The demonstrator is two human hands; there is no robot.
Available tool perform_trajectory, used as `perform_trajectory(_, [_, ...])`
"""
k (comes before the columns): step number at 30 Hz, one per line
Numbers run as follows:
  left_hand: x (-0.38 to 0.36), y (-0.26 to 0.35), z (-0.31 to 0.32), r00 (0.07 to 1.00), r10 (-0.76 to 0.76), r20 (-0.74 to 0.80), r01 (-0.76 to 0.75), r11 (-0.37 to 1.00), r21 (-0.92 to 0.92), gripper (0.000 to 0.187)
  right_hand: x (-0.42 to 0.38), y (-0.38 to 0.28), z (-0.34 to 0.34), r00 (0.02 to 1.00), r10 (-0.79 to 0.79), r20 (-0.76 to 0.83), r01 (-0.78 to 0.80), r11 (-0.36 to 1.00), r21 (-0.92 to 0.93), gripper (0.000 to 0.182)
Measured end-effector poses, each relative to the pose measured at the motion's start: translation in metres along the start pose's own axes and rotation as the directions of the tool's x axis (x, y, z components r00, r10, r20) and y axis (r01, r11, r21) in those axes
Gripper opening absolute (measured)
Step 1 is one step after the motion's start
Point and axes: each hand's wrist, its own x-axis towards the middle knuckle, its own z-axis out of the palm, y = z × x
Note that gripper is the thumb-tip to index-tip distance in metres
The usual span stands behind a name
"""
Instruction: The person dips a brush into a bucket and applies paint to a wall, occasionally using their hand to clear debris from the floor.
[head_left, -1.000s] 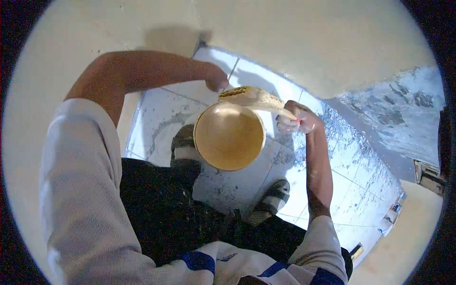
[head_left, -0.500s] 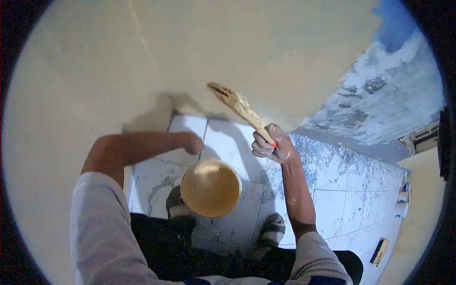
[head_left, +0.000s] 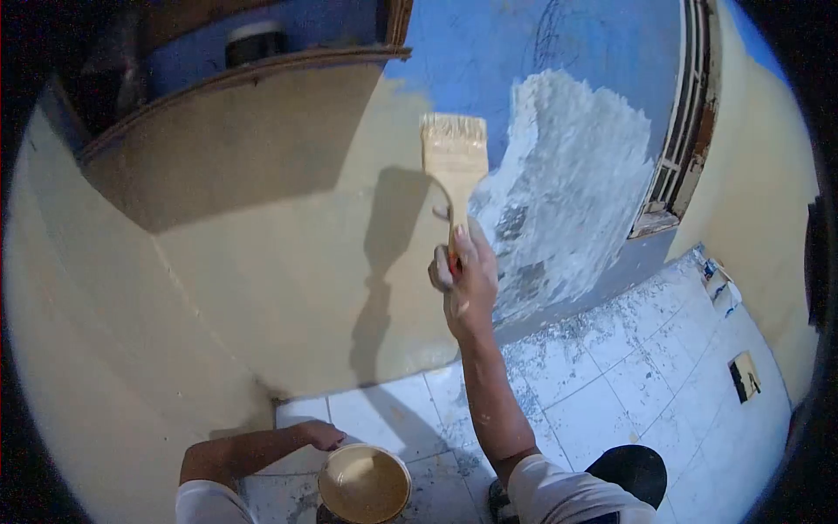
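Observation:
My right hand (head_left: 471,275) grips the handle of a wide paintbrush (head_left: 456,157), raised with its bristles up. Cream paint coats the brush's head. Behind it is the wall, where cream paint (head_left: 288,288) meets blue paint (head_left: 480,52) and a rough grey-white patch (head_left: 576,175). Low on the left, my left hand (head_left: 321,435) is closed at the rim of a round bucket (head_left: 365,485) holding cream paint. What its fingers grip there is partly hidden, and I cannot make out a bucket handle.
A wooden-edged shelf or recess (head_left: 244,74) juts out at upper left, with a pale-topped container (head_left: 255,39) inside. A barred window (head_left: 672,166) is at right. The tiled floor (head_left: 602,410) is paint-spattered. A small dark-and-cream object (head_left: 745,377) lies there, near a black rounded shape (head_left: 630,474).
The view has tilted up, bringing the shelf and window into sight. My right hand has raised the brush and turned its broad face toward me. The bucket and left hand appear lower in view.

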Motion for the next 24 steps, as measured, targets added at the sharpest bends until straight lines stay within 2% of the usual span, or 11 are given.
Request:
perform_trajectory(2, [-0.021, 0.036, -0.049, 0.998, -0.051, 0.045, 0.054, 0.997, -0.062, 0.036, 0.02, -0.024, 0.011, 0.991, -0.116, 0.07, 0.12, 0.991, -0.056, 0.034])
perform_trajectory(3, [-0.017, 0.037, -0.051, 0.996, -0.062, 0.06, 0.066, 0.996, -0.064, 0.036, 0.029, -0.033, 0.013, 0.985, -0.115, 0.126, 0.12, 0.992, -0.026, 0.033])
perform_trajectory(5, [-0.009, 0.035, -0.049, 0.992, -0.082, 0.092, 0.089, 0.994, -0.07, 0.036, 0.039, -0.042, 0.023, 0.99, -0.084, 0.116, 0.09, 0.995, -0.046, 0.032])
perform_trajectory(8, [-0.007, 0.034, -0.047, 1.0, -0.031, -0.001, 0.031, 0.999, -0.033, 0.037, 0.044, -0.043, 0.031, 0.991, -0.068, 0.117, 0.074, 0.996, -0.051, 0.031])
perform_trajectory(11, [-0.011, 0.046, -0.064, 0.996, -0.048, 0.08, 0.051, 0.998, -0.036, 0.038, 0.044, -0.043, 0.037, 0.988, -0.077, 0.132, 0.088, 0.994, -0.073, 0.031])
perform_trajectory(14, [-0.019, 0.056, -0.073, 0.997, -0.053, 0.063, 0.057, 0.997, -0.058, 0.038, 0.054, -0.035, 0.039, 0.988, -0.115, 0.099, 0.13, 0.979, -0.159, 0.027])
perform_trajectory(18, [-0.013, 0.042, -0.061, 0.993, -0.077, 0.086, 0.079, 0.997, -0.024, 0.039, 0.064, 0.001, 0.022, 0.954, -0.3, -0.012, 0.275, 0.89, -0.364, 0.019])
perform_trajectory(20, [-0.018, 0.042, -0.062, 0.987, -0.125, 0.103, 0.126, 0.992, -0.003, 0.036, 0.053, 0.0, 0.024, 0.932, -0.362, -0.025, 0.324, 0.861, -0.393, 0.017])
perform_trajectory(22, [-0.006, -0.002, -0.022, 0.998, -0.035, 0.043, 0.035, 0.999, -0.013, 0.037, 0.045, -0.006, 0.025, 0.93, -0.368, -0.005, 0.337, 0.858, -0.388, 0.017])
perform_trajectory(23, [-0.006, -0.005, -0.018, 1.0, 0.016, 0.016, -0.016, 1.0, -0.017, 0.038, 0.044, -0.009, 0.027, 0.927, -0.374, 0.016, 0.35, 0.852, -0.389, 0.018])
perform_trajectory(24, [-0.004, -0.004, -0.013, 0.998, -0.026, 0.052, 0.027, 0.999, -0.024, 0.038, 0.043, -0.012, 0.028, 0.924, -0.38, 0.037, 0.363, 0.846, -0.39, 0.018])
